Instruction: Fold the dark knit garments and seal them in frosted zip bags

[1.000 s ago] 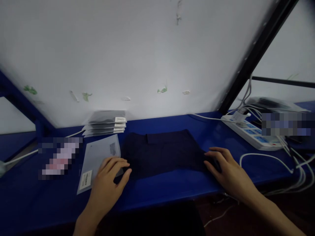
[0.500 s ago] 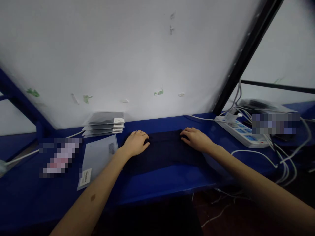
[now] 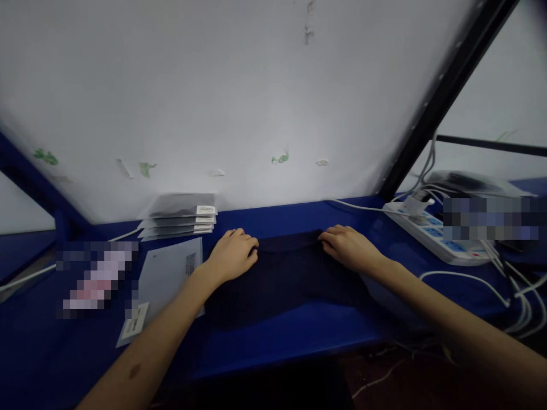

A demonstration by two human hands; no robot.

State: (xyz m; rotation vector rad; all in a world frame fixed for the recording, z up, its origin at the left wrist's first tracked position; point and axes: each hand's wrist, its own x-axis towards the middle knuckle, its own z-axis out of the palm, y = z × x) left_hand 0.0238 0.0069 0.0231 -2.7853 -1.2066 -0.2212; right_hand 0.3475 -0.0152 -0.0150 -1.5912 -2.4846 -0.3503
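shifted from the sides to the far edge of the dark cloth [image 3: 282, 279] on the surface [image 3: 277, 337]: left hand [image 3: 233, 256], right hand [image 3: 350, 247], fingers [image 3: 252, 244] partly curled, grip indeterminable. uneven pulling could skew it.

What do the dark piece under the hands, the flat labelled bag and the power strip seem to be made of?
Dark piece: probably soft, matte fabric, since it lies limp with a wavy near edge; weave unreadable.
Flat labelled bag: likely thin frosted plastic; its grey surface looks cloudy.
Power strip: apparently hard white plastic, smooth, with a moulded body.
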